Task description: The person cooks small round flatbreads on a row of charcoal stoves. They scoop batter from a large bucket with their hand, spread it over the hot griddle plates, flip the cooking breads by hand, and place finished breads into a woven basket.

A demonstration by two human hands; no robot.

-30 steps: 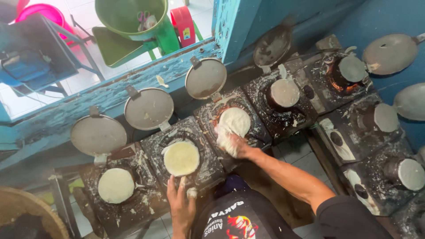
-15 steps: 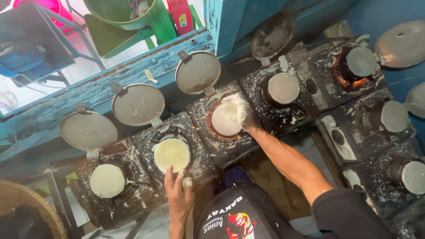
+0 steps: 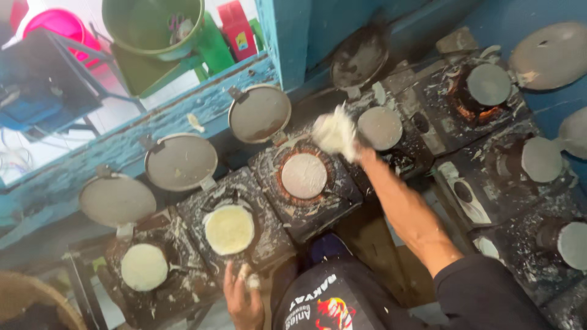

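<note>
My right hand (image 3: 359,154) is raised over the row of small stoves and pinches a thin white round cake (image 3: 335,133), which is blurred by motion. Just below and left of it, the round grey cooking plate (image 3: 304,175) lies bare. My left hand (image 3: 241,299) rests, fingers apart, on the front edge of the batter-splashed stove block, near a plate holding a pale yellow disc (image 3: 228,229). Further left, another plate carries a white disc (image 3: 143,267).
Three round hinged lids (image 3: 181,162) stand open behind the left plates, against a blue ledge (image 3: 55,183). More bare grey plates (image 3: 380,128) and lids fill the right side. A green bucket (image 3: 153,24) sits beyond the ledge and a woven basket (image 3: 30,305) at bottom left.
My right hand has lifted the white cake off the middle plate and carried it up and to the right, leaving that plate bare. My left hand has stayed on the front edge.
</note>
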